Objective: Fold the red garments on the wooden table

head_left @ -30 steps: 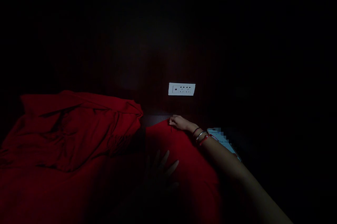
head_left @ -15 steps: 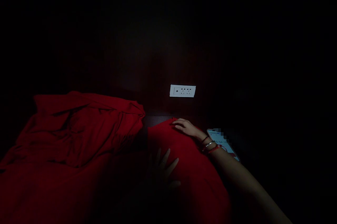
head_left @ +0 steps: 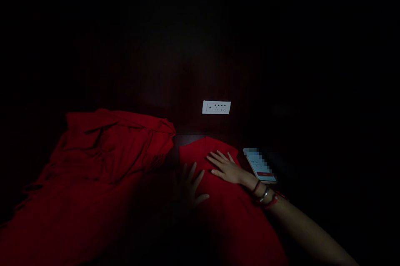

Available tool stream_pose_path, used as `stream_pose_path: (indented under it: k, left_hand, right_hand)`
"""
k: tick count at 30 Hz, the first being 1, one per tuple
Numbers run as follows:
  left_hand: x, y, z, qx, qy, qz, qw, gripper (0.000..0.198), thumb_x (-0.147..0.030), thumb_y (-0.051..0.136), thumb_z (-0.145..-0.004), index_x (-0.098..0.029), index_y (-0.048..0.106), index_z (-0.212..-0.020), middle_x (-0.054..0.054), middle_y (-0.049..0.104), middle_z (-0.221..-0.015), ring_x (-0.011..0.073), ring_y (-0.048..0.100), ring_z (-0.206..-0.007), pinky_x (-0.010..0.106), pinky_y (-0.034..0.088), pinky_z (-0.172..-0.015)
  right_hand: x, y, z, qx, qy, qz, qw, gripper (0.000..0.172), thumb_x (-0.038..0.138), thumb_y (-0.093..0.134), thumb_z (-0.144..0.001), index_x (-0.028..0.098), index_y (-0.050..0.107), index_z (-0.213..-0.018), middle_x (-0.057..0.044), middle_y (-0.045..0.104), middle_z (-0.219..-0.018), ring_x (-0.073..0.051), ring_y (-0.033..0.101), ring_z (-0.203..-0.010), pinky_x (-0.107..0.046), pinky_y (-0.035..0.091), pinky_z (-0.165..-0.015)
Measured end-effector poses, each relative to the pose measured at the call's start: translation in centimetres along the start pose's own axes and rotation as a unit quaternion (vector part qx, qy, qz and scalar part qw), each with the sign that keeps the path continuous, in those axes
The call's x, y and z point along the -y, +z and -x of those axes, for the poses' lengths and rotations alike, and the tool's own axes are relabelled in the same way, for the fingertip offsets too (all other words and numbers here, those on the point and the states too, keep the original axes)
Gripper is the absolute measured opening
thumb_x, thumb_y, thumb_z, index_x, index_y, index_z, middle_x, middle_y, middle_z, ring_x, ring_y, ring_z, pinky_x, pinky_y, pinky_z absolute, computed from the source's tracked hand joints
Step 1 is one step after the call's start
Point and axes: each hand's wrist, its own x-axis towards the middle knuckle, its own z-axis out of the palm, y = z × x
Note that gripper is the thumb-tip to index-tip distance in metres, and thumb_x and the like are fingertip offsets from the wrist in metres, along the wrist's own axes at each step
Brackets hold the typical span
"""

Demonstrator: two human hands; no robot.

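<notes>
A person's right hand (head_left: 226, 169) is lying open and palm-down, fingers spread and gripping nothing, on a smoothed piece of red cloth (head_left: 218, 212) directly below the white socket plate (head_left: 216, 107). The left hand (head_left: 189, 187) is resting just beside it, below and slightly left of the socket plate. It is also flat with its fingers fanned out and nothing held, and it is sitting so deep in shadow that only its outline is showing. The two hands are lying close together without touching. The red cloth is reaching up to a point just under the socket plate and running down to the bottom edge of the view. Several bracelets (head_left: 265, 195) are circling the right wrist, below and to the right of the socket plate. A phone (head_left: 259, 165), screen lit, is lying right of the cloth, close beside that wrist. Far to the lower left of the socket plate, a crumpled heap of red fabric (head_left: 109, 149) is spreading out in folds; whether it is joining the smoothed cloth cannot be told in the darkness.
</notes>
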Motion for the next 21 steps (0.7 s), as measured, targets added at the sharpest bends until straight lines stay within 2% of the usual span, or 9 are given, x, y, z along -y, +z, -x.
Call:
stream_pose_path:
  k: [4, 9, 12, 16, 19, 21]
  left_hand:
    - [1.6, 0.3, 1.7, -0.019, -0.001, -0.024, 1.0, 0.056, -0.05, 0.044, -0.077, -0.028, 0.037, -0.128, 0.01, 0.029, -0.138, 0.0365, 0.027, -0.123, 0.06, 0.03, -0.089]
    - [2.3, 0.0, 3.0, -0.088, 0.016, -0.044, 0.995, 0.052, -0.045, 0.044, -0.079, -0.024, 0.041, -0.126, 0.011, 0.027, -0.139, 0.0331, 0.023, -0.126, 0.05, 0.03, -0.094]
    - [2.5, 0.5, 3.1, -0.07, 0.044, -0.044, 0.996, 0.05, -0.045, 0.041, -0.081, -0.025, 0.04, -0.127, 0.008, 0.033, -0.136, 0.0288, 0.03, -0.123, 0.048, 0.032, -0.093]
    - [2.6, 1.0, 3.3, -0.053, 0.044, -0.052, 0.996, 0.049, -0.044, 0.042, -0.081, -0.026, 0.04, -0.126, 0.007, 0.036, -0.135, 0.0281, 0.035, -0.12, 0.047, 0.035, -0.091]
    - [2.6, 0.8, 3.4, -0.056, 0.033, -0.054, 0.996, 0.05, -0.044, 0.042, -0.081, -0.025, 0.04, -0.126, 0.008, 0.036, -0.135, 0.0282, 0.036, -0.12, 0.045, 0.035, -0.092]
    - [2.4, 0.4, 3.4, -0.076, 0.012, -0.062, 0.995, 0.052, -0.045, 0.042, -0.081, -0.024, 0.038, -0.128, 0.01, 0.032, -0.136, 0.0297, 0.033, -0.122, 0.047, 0.034, -0.092]
  right_hand:
    - [0.9, 1.0, 1.4, 0.035, 0.015, 0.003, 0.999, 0.058, 0.056, 0.017, -0.084, 0.029, 0.019, -0.136, -0.003, 0.015, -0.143, -0.028, 0.009, -0.13, -0.054, 0.008, -0.101]
    - [2.3, 0.8, 2.2, 0.036, 0.034, 0.002, 0.999, 0.062, 0.059, 0.018, -0.083, 0.028, 0.016, -0.137, -0.005, 0.01, -0.144, -0.03, 0.006, -0.13, -0.058, 0.009, -0.098]
    - [3.2, 1.3, 3.6, 0.019, 0.037, 0.011, 0.999, 0.06, 0.057, 0.017, -0.084, 0.028, 0.016, -0.137, -0.005, 0.013, -0.143, -0.028, 0.006, -0.13, -0.056, 0.009, -0.1]
    - [3.7, 1.8, 4.7, 0.038, 0.058, 0.013, 0.997, 0.06, 0.058, 0.014, -0.084, 0.029, 0.018, -0.136, -0.005, 0.013, -0.143, -0.027, 0.007, -0.13, -0.053, 0.011, -0.101]
    - [4.1, 1.0, 4.5, 0.069, 0.063, 0.008, 0.996, 0.062, 0.059, 0.014, -0.083, 0.028, 0.019, -0.136, -0.006, 0.012, -0.143, -0.028, 0.007, -0.13, -0.055, 0.01, -0.1]
    - [4.7, 0.3, 4.2, 0.067, 0.064, 0.002, 0.996, 0.064, 0.06, 0.014, -0.082, 0.027, 0.018, -0.137, -0.007, 0.012, -0.143, -0.029, 0.006, -0.13, -0.057, 0.01, -0.099]
